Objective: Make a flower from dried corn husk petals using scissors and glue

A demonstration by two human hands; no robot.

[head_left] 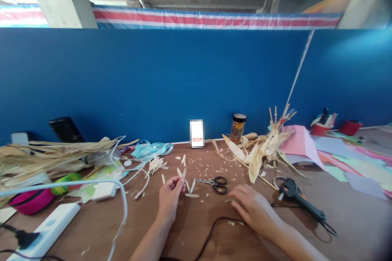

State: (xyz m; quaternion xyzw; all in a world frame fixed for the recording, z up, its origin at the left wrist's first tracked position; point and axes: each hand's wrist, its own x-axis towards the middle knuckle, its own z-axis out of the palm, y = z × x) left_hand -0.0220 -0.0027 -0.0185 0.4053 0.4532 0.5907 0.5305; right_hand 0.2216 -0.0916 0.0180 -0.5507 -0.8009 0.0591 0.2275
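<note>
My left hand [171, 195] is closed in a pinch on pale, petal-shaped corn husk pieces [181, 172], which fan out above its fingertips. Loose slivers of husk [192, 195] lie on the table just right of those fingers. My right hand [255, 208] rests low over the table, palm down, with its fingers stretched out and thumb apart; nothing shows in it. A small husk scrap [228, 200] lies by its thumb. Between the two hands is a pair of black-handled scissors [214, 183], blades pointing left.
Right of my right hand lies a glue gun [300, 197]. Behind it are dried husks [257, 155], a jar [238, 127] and pink paper [301, 147]. At left are a power strip [50, 228], white cable [124, 200], blue ribbon [151, 149] and more husks [61, 155].
</note>
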